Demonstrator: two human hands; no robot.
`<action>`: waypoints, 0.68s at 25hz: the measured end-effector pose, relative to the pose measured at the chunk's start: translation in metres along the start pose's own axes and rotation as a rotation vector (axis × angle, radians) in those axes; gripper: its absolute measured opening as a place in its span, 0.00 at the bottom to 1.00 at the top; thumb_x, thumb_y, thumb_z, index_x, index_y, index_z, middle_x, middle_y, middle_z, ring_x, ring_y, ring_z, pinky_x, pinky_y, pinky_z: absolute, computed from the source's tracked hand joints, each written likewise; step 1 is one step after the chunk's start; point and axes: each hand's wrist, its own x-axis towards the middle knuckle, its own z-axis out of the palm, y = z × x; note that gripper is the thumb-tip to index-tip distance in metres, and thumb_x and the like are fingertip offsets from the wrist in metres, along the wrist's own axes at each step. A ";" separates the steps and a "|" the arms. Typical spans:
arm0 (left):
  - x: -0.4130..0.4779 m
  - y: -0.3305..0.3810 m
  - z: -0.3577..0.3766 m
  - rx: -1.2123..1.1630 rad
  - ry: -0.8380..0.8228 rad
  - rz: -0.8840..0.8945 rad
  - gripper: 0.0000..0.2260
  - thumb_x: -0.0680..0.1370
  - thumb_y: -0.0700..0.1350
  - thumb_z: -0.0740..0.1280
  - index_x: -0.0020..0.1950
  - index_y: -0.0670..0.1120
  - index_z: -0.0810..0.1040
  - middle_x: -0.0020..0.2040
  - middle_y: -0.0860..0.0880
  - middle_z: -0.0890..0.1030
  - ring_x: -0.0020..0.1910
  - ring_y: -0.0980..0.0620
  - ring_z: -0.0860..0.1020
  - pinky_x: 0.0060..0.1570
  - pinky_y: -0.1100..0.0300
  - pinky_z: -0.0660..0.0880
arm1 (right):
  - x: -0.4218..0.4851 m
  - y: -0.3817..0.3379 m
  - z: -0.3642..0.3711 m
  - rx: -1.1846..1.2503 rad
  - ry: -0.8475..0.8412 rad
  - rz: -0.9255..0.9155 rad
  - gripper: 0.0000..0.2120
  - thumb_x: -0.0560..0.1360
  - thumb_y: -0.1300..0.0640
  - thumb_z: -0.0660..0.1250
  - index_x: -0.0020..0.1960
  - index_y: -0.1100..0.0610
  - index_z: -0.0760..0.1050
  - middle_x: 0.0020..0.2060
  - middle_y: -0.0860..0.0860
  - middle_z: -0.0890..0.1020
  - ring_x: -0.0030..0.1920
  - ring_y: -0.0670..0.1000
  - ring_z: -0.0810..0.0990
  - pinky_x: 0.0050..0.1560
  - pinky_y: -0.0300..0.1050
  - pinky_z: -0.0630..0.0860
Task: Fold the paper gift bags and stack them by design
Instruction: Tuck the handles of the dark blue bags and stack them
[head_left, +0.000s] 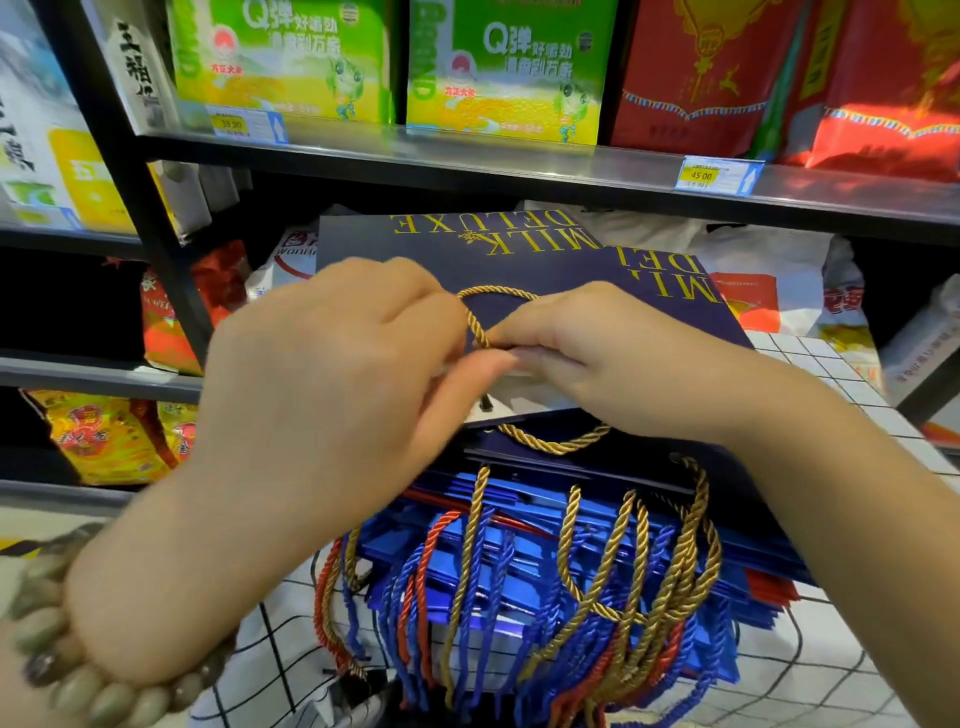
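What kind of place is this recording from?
Most likely a shop aisle. Grey metal shelves carry yellow price labels, one reading 45.00, under rows of green packaged goods. The left hand and right hand pinch a gold rope handle on a navy paper gift bag.

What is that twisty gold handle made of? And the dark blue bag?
The gold handle looks like twisted cord, maybe shiny synthetic thread: you can see spiral strands and a soft sheen. The dark blue bag looks like stiff matte paper or card: flat, sharp-edged, with printed gold letters.
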 end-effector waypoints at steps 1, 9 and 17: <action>-0.005 0.004 0.003 0.016 -0.045 -0.012 0.16 0.77 0.51 0.62 0.37 0.43 0.79 0.39 0.44 0.81 0.38 0.42 0.79 0.32 0.51 0.74 | 0.002 -0.002 0.001 -0.008 0.014 -0.004 0.10 0.79 0.57 0.57 0.52 0.58 0.77 0.44 0.53 0.80 0.47 0.55 0.76 0.49 0.55 0.73; 0.001 0.014 0.028 0.093 -0.019 -0.033 0.13 0.76 0.44 0.59 0.38 0.41 0.81 0.42 0.45 0.81 0.40 0.42 0.78 0.41 0.51 0.65 | -0.004 -0.007 0.003 0.080 0.210 0.021 0.11 0.79 0.55 0.58 0.51 0.54 0.79 0.42 0.52 0.81 0.45 0.55 0.77 0.45 0.54 0.74; -0.005 0.005 0.026 -0.066 -0.033 0.095 0.15 0.75 0.44 0.59 0.37 0.42 0.82 0.48 0.47 0.83 0.47 0.46 0.82 0.58 0.50 0.64 | -0.014 -0.009 0.015 -0.091 0.431 0.036 0.15 0.75 0.51 0.56 0.47 0.55 0.79 0.38 0.54 0.82 0.40 0.61 0.78 0.37 0.52 0.75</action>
